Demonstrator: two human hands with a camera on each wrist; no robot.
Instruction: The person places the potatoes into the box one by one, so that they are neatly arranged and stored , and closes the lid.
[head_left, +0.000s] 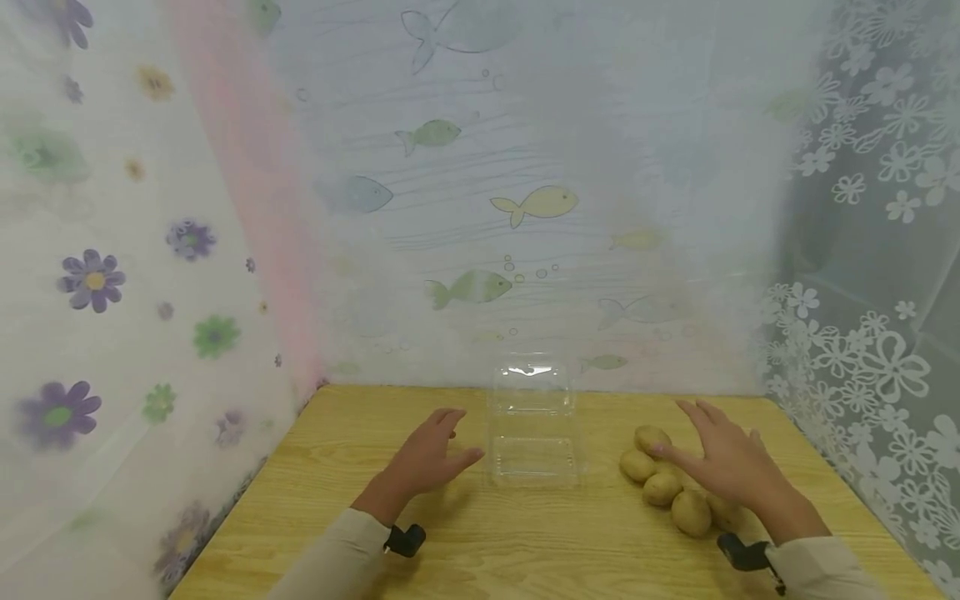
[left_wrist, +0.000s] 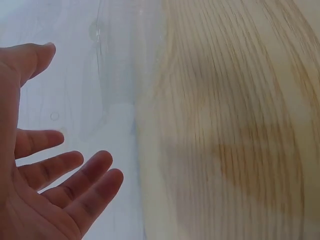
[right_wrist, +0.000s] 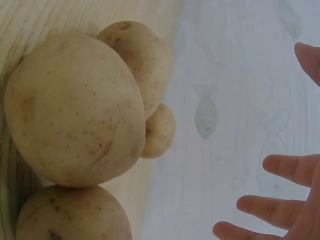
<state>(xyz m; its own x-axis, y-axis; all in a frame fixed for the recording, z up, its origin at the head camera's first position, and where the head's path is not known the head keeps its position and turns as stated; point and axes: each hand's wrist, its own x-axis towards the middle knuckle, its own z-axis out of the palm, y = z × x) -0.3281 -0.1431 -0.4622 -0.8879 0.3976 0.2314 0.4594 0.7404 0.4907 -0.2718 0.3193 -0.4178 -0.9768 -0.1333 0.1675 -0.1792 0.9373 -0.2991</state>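
A clear plastic box [head_left: 534, 479] stands in the middle of the table, its hinged lid [head_left: 531, 392] raised at the back. Left of it my left hand [head_left: 423, 454] hovers with spread fingers, holding nothing; the left wrist view shows those fingers [left_wrist: 92, 172] loosely extended. Several potatoes [head_left: 691, 512] lie in a cluster to the right of the box. Over their right side is my right hand [head_left: 731, 462], fingers apart and nothing in its grasp, partly hiding one potato. In the right wrist view a large potato [right_wrist: 75, 110] is close, with the right fingers [right_wrist: 272, 210] apart from it.
The wooden table [head_left: 465, 550] ends at a fish-patterned curtain [head_left: 540, 250] behind the box. Flower-patterned sheets [head_left: 135, 333] hang along the left and right sides. A small black camera is strapped at each wrist.
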